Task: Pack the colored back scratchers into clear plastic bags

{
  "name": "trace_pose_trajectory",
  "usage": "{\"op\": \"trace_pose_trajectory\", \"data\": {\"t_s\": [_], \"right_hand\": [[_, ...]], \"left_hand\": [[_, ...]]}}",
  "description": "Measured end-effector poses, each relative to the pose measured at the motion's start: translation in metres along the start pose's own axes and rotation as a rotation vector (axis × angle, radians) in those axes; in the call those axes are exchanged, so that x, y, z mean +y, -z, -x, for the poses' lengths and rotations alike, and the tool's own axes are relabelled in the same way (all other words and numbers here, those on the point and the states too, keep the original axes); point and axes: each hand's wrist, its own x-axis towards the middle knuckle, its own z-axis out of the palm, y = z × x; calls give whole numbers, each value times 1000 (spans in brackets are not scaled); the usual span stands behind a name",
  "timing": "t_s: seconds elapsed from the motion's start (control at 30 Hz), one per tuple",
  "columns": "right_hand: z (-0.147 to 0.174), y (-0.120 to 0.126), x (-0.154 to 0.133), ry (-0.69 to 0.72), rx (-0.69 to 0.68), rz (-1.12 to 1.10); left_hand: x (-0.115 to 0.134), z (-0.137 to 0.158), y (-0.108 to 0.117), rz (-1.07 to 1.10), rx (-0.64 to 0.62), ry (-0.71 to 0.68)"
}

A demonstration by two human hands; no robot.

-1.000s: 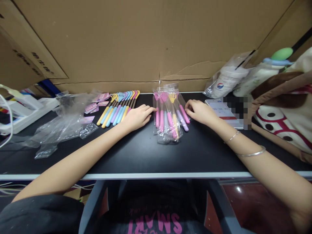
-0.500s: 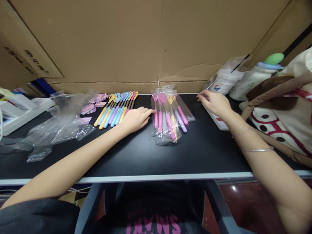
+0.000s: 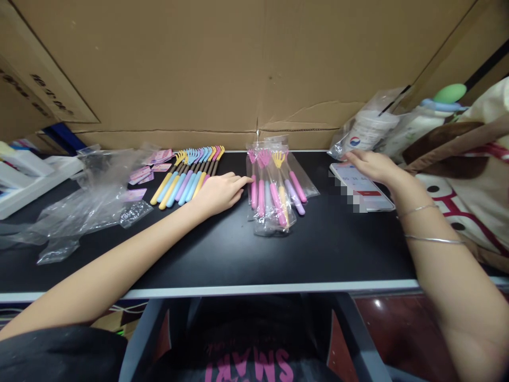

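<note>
The left hand [image 3: 220, 193] lies on the desk [image 3: 310, 249], index finger extended to the left edge of the bagged scratchers [image 3: 261, 199], apparently touching; it grips nothing. The right hand [image 3: 371, 163] is spread over the far edge of the phone [image 3: 374, 199], near the cup [image 3: 368, 130]; no grip is seen, and contact cannot be confirmed. The bagged scratchers lie between the hands, the loose scratchers [image 3: 183, 185] in a row left of the left hand. Judged step: attending to the phone. A next move there calls for a light touch, clear of the cup.
</note>
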Motion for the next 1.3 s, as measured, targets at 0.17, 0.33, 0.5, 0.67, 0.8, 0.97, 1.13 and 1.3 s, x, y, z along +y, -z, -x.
{"op": "trace_pose_trajectory", "data": {"t_s": [0.17, 0.33, 0.5, 0.67, 0.8, 0.97, 1.13, 1.3], "right_hand": [[2, 8, -2, -92, -140, -36], [4, 11, -8, -116, -169, -61], [1, 7, -6, -107, -153, -89], [-2, -5, -6, -87, -83, -97], [2, -5, -12, -78, -1, -72], [10, 7, -27, -18, 68, -66], [17, 11, -53, 104, 99, -84], [33, 8, -90, 277, 85, -139]], "left_hand": [[1, 0, 1, -8, -3, 12], [0, 1, 1, -15, 16, 6], [1, 2, 0, -19, 19, 4], [1, 2, 0, -21, 25, 6], [0, 2, 0, -16, 17, 6], [1, 1, 1, -2, 9, 2], [1, 1, 1, 16, 0, 5], [3, 0, 3, 8, -19, 19]]}}
